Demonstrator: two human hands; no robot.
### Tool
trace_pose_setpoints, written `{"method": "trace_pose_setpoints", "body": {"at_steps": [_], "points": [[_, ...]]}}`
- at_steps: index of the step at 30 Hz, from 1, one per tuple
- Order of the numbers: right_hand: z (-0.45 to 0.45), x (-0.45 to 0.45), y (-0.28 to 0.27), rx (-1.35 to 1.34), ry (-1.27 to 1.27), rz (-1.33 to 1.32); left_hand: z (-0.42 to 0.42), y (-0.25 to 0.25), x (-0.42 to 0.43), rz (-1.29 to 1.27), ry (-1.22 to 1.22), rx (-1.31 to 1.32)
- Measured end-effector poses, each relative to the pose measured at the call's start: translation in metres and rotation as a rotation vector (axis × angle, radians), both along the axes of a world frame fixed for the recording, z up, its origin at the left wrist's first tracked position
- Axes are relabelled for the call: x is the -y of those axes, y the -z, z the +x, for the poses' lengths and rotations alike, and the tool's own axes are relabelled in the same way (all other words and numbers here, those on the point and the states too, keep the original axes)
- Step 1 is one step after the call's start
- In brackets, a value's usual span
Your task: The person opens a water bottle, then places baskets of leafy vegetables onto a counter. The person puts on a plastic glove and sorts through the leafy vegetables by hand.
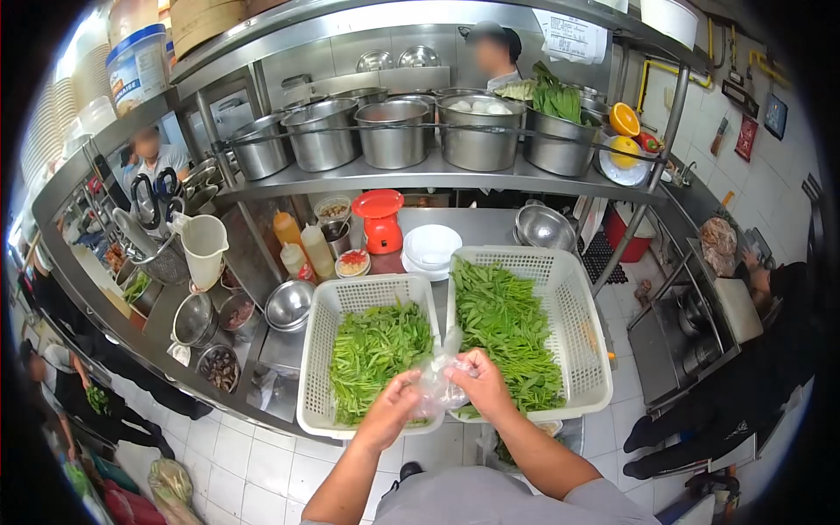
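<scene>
A crumpled clear plastic bag (437, 385) is between my hands, in front of two white perforated baskets. My right hand (479, 385) pinches one side of it between thumb and fingers. On the other side, the curled fingers of my left hand (391, 411) hold the bag's edge. What is inside the bag, if anything, I cannot make out. Cut leafy greens (376, 350) lie in the left basket (308, 367), just beyond my left hand. More long-stemmed greens (507, 332) fill the left part of the right basket (582, 350), whose right side shows bare plastic.
Steel pots (398, 136) line the shelf above the counter. An orange-red scale (381, 223), white bowls (432, 249), squeeze bottles (317, 249) and steel bowls (290, 304) stand behind the baskets. Other people are at the left, behind the shelf and at the right counter (731, 306).
</scene>
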State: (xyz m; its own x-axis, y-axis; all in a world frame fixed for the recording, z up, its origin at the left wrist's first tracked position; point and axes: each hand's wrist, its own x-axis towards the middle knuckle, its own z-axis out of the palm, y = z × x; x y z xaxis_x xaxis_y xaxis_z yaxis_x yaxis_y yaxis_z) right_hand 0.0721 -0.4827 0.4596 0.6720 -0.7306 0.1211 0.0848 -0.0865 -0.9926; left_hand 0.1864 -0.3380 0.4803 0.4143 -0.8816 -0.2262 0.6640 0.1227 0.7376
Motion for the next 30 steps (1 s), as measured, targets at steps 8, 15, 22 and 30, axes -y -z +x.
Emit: {"method": "trace_pose_setpoints", "body": {"at_steps": [8, 15, 22, 30], "points": [[-0.027, 0.019, -0.006, 0.322, 0.020, 0.305, 0.023, 0.013, 0.005, -0.009, -0.225, 0.284], [-0.043, 0.003, -0.028, 0.245, 0.005, 0.506, 0.023, 0.013, 0.012, -0.041, -0.056, 0.386], [-0.047, 0.008, -0.013, 0.044, -0.004, 0.284, -0.002, -0.039, 0.006, -0.128, -0.205, 1.497], [-0.040, 0.031, -0.038, 0.461, 0.133, 0.763, -0.008, 0.001, 0.023, 0.004, -0.152, 1.209]]}}
